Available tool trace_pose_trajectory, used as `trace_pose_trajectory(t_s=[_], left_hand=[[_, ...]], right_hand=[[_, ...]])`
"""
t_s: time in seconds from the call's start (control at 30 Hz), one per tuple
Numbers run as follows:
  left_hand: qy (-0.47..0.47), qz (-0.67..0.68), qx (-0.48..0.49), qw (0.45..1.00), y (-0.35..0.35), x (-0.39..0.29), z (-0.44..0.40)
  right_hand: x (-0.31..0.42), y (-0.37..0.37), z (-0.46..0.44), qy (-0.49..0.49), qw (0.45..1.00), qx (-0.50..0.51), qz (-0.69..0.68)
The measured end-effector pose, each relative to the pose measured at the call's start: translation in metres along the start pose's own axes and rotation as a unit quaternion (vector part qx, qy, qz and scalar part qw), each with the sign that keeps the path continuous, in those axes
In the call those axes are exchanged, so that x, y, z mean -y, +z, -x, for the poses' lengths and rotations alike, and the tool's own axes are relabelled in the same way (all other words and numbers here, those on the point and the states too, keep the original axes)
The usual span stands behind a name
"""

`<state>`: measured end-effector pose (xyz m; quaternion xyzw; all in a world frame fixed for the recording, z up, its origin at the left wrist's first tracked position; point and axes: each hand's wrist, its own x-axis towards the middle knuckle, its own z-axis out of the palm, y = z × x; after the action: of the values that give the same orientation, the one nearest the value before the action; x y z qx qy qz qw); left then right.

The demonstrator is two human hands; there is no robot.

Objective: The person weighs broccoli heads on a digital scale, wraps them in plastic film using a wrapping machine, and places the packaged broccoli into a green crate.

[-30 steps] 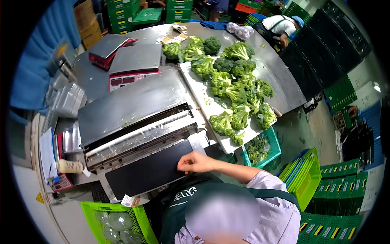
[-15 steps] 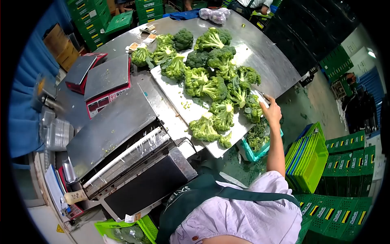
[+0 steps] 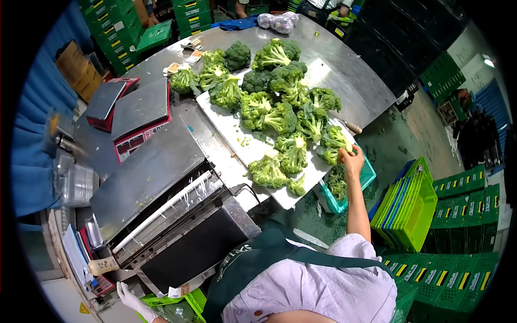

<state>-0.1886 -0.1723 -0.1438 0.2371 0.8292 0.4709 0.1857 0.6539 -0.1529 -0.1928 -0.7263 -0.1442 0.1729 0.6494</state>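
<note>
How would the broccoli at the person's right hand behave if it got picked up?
The broccoli head should feel fairly stiff, judging by its thick pale stalk. Its bumpy, rounded crown would probably make it rock or tip when pushed rather than roll smoothly. The florets may be a bit fragile, since small green crumbs lie scattered on the white board.

Right across the steel table (image 3: pixel 358 81): white board (image 3: pixel 222 125); red scales (image 3: pixel 141 110); loose broccoli (image 3: pixel 237 56); blue cloth (image 3: pixel 239 24), netted bundles (image 3: pixel 281 23), far edge!

worktable (image 3: pixel 358 81): glossy metal | board (image 3: pixel 219 119): smooth white plastic | curtain (image 3: pixel 46 121): blue cloth | handle (image 3: pixel 353 127): matt wood
</note>
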Motion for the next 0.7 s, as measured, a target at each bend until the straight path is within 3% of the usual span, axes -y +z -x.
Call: trace_pose_trajectory(t_s=[0.1, 0.2, 0.33, 0.47, 0.57, 0.7], left_hand=[[0.0, 0.017, 0.003, 1.0, -0.007, 0.001, 0.002], [-0.001, 0.032, 0.014, 0.999, -0.011, -0.002, 0.005], [0.033, 0.074, 0.049, 0.996, 0.003, -0.019, 0.016], [0.06, 0.091, 0.038, 0.993, 0.02, -0.056, 0.044], [0.04, 0.108, 0.029, 0.993, 0.02, -0.071, 0.058], [-0.002, 0.142, 0.011, 0.99, 0.013, -0.062, 0.071]], right_hand=[[0.035, 0.007, 0.03, -0.165, 0.968, -0.118, 0.15], [0.081, 0.02, 0.045, -0.32, 0.915, -0.103, 0.222], [0.127, 0.092, 0.056, -0.368, 0.92, 0.056, 0.125], [0.166, 0.209, 0.072, -0.34, 0.906, 0.244, 0.065], [0.18, 0.323, 0.09, -0.369, 0.859, 0.352, 0.034], [0.173, 0.471, 0.124, -0.47, 0.783, 0.398, 0.081]])
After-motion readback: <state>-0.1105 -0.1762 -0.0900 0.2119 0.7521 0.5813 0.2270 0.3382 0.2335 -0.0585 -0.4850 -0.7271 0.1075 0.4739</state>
